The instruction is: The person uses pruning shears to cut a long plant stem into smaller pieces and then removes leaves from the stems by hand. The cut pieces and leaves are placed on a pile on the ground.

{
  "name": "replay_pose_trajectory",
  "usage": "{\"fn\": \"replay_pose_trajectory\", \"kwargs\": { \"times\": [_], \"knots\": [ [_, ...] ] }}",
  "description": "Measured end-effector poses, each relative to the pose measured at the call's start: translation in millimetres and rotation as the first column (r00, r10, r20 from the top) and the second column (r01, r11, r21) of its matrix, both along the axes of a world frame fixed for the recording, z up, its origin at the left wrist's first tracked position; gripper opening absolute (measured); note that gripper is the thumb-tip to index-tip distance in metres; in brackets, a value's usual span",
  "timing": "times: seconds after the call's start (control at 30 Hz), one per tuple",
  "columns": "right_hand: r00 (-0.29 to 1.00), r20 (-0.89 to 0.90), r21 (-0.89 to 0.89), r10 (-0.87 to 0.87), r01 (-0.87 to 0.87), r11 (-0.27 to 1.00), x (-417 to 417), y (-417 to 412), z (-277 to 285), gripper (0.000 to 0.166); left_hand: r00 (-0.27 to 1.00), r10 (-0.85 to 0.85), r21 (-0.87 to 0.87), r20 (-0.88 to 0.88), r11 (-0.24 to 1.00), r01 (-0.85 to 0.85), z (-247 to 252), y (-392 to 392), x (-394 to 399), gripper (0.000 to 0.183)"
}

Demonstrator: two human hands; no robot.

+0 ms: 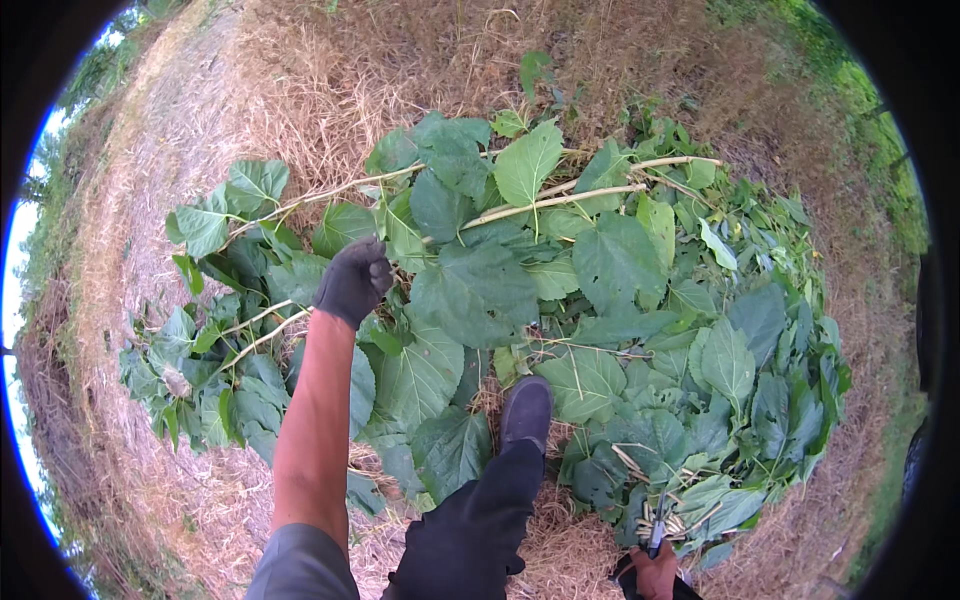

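Note:
My left hand point(356, 281), in a dark glove, is closed at the near end of a leafy branch point(551, 204). Its peeled-looking pale stem runs right across the pile, and broad green leaves point(472, 289) cover much of it. At the bottom edge my bare right hand point(655, 571) grips a pair of pruning shears point(658, 527), their blades pointing away from me. Short cut stem pieces point(671, 519) lie on leaves beside the shears. Part of the right hand falls outside the picture.
Another long branch point(330, 192) lies beyond my left hand. Cut leaves heap up on the right point(750, 360). My shoe point(527, 409) stands among leaves. Dry straw point(337, 97) covers the ground, with green growth point(862, 97) at the far right.

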State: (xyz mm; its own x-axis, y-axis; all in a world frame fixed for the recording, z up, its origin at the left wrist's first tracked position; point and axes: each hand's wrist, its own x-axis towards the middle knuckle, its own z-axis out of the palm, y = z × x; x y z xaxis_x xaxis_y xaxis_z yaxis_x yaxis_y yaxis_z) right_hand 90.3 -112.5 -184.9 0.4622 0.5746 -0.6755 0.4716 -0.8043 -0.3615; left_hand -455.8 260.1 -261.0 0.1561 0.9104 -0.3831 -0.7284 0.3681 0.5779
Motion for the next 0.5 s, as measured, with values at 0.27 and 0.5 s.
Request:
{"fn": "replay_pose_trajectory", "kwargs": {
  "times": [0.27,0.5],
  "knots": [
    [0.997,0.077,0.089,0.008,-0.015,0.996,2.6,-9.5,-5.5,0.032,0.810,-0.232,-0.310,-0.538,0.949,0.067,21.0,-42.3,48.1,0.039],
    [0.998,0.060,0.029,0.011,-0.013,0.999,1.3,-6.9,-4.9,0.032,0.271,0.153,-0.004,-0.950,0.865,-0.502,-80.1,26.3,-6.0,0.064]
  ]
}}
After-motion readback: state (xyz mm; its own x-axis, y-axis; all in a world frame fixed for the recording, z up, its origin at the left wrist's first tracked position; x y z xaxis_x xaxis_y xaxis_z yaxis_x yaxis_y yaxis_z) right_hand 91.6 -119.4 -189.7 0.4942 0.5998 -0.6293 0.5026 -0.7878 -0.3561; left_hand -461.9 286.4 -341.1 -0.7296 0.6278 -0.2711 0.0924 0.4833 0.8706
